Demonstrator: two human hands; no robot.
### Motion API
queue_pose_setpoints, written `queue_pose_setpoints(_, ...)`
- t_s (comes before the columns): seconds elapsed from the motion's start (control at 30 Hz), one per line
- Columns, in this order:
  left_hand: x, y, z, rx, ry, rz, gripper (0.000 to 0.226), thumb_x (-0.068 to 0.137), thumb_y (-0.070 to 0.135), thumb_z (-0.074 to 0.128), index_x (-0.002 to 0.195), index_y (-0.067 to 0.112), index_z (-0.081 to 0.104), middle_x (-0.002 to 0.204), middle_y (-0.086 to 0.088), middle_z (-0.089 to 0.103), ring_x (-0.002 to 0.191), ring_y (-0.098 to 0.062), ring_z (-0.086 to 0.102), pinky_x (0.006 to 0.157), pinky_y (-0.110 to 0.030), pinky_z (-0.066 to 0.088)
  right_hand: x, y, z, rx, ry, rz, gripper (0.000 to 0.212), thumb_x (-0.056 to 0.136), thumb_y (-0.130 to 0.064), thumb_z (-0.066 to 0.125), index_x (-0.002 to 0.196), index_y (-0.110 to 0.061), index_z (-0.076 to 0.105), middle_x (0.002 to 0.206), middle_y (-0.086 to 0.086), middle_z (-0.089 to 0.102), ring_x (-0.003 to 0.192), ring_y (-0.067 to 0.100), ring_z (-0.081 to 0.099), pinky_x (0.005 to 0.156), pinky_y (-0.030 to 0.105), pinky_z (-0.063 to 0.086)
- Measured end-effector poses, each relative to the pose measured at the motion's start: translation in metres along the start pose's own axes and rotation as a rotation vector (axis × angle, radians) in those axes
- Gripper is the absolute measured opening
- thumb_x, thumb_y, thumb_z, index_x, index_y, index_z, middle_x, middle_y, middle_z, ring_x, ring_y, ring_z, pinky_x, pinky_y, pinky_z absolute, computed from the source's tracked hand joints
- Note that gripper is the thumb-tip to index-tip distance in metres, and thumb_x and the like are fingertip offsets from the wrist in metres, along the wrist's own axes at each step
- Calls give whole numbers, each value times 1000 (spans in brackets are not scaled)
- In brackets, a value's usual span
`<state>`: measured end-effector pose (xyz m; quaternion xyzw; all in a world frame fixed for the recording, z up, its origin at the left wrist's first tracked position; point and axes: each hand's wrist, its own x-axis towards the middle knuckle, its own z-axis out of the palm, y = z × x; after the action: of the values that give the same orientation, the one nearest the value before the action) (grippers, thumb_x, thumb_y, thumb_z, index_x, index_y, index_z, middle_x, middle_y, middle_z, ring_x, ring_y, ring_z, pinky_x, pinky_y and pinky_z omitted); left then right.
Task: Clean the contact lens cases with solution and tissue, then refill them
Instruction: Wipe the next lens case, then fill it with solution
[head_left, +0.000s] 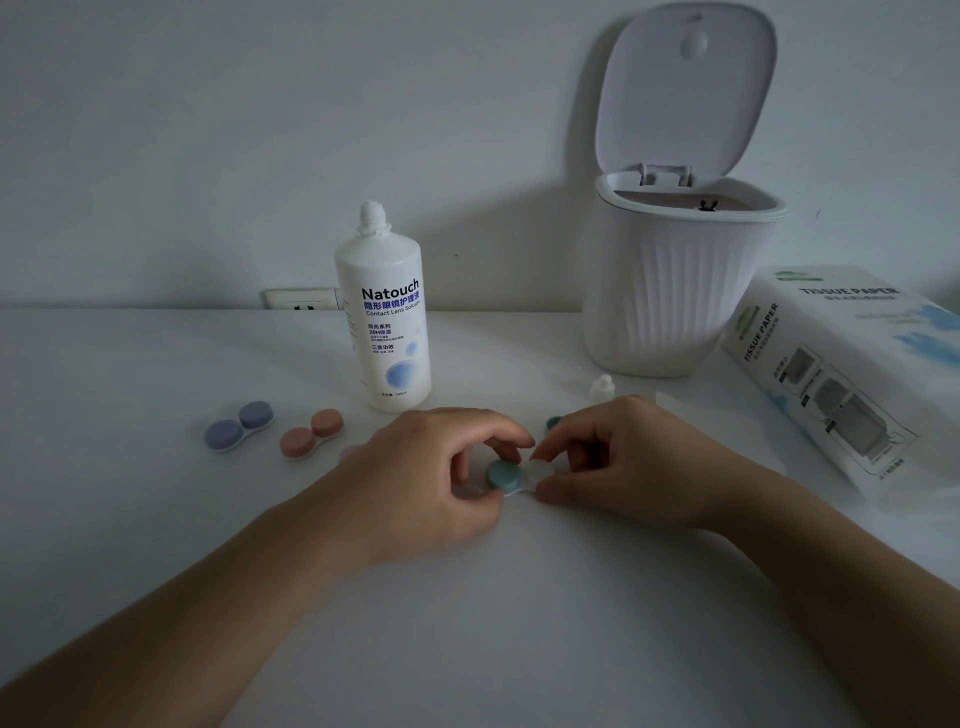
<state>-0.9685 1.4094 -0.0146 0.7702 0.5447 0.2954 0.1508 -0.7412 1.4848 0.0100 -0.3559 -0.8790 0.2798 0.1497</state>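
White table (156, 364) against a pale wall: teal lens case (503, 477) at centre front, left hand (436, 478) pinching its cap, seemingly to twist it, right hand (623, 462) pinching the uncapped white well steady; uncapped solution bottle (383, 317), open bin (670, 280) behind.

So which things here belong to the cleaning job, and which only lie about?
Job: teal case in both hands, loose teal cap, purple case, pink case, solution bottle, bottle cap, tissue box, bin.
Lying about: wall socket.
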Motion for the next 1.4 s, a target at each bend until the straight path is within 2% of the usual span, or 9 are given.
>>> queue_pose_setpoints(0.13, 2, 2, -1, 20, 32, 16, 38, 74, 52, 69, 111, 43, 65, 95, 32, 58, 68, -3, 54, 60, -14, 38, 0, 0, 0, -2, 4, 6, 20, 77, -46, 80, 94, -35, 76, 65, -14, 61, 54, 0, 52, 56, 16, 42)
queue_pose_setpoints(0.23, 4, 1, -2, 2, 50, -2, 46, 69, 67, 67, 109, 44, 64, 100, 21, 59, 70, -4, 53, 61, -24, 42, 0, 0, 0, -11, 2, 4, 20, 77, -45, 80, 94, -35, 76, 69, -11, 64, 54, 0, 53, 55, 17, 42)
queue_pose_setpoints(0.47, 0, 2, -1, -24, -4, -5, 39, 78, 32, 67, 113, 48, 62, 99, 18, 66, 71, -17, 55, 61, -29, 50, 0, -1, 0, -3, 2, 1, 20, 77, -47, 79, 93, -35, 76, 61, -16, 59, 53, -1, 50, 55, 17, 41)
queue_pose_setpoints(0.6, 2, 3, -1, 9, 21, 7, 36, 75, 54, 63, 109, 41, 67, 96, 27, 58, 73, -4, 56, 63, -20, 39, 0, 0, 0, -3, 8, 3, 18, 77, -45, 80, 92, -35, 76, 63, -15, 60, 54, -1, 51, 55, 17, 41)
queue_pose_setpoints(0.77, 2, 4, -3, -12, 22, 7, 36, 73, 53, 66, 108, 42, 66, 104, 21, 61, 78, -15, 57, 68, -40, 53, 0, 0, 1, -1, 7, 1, 18, 77, -44, 80, 92, -35, 76, 61, -17, 59, 53, -1, 51, 55, 15, 40)
queue_pose_setpoints(0.97, 3, 2, -4, 60, 18, 16, 23, 74, 47, 65, 95, 39, 68, 94, 25, 56, 77, 3, 55, 64, -15, 37, 1, 0, 0, -6, 3, 10, 19, 77, -43, 81, 93, -34, 76, 63, -16, 61, 54, -1, 52, 56, 16, 42)
queue_pose_setpoints(1.13, 4, 5, -5, 73, 59, -40, 36, 67, 67, 68, 92, 43, 59, 97, 25, 55, 72, 1, 53, 58, -16, 35, 0, 0, 0, -2, 8, 11, 17, 77, -45, 80, 91, -36, 76, 63, -13, 60, 53, 0, 51, 54, 18, 41)
queue_pose_setpoints(1.27, 2, 9, -4, -37, 20, -20, 33, 75, 39, 71, 106, 44, 65, 92, 29, 60, 67, -14, 54, 58, -25, 45, 0, -1, 0, -2, 3, 10, 19, 77, -45, 80, 92, -34, 76, 60, -17, 58, 53, -1, 50, 55, 16, 40)
queue_pose_setpoints(1.4, 2, 8, 0, -4, 13, -8, 34, 74, 29, 66, 106, 41, 67, 83, 24, 59, 66, -13, 55, 60, -26, 43, 0, -1, -1, 7, -4, 4, 18, 78, -44, 80, 92, -33, 76, 60, -16, 58, 52, -1, 50, 54, 16, 40)
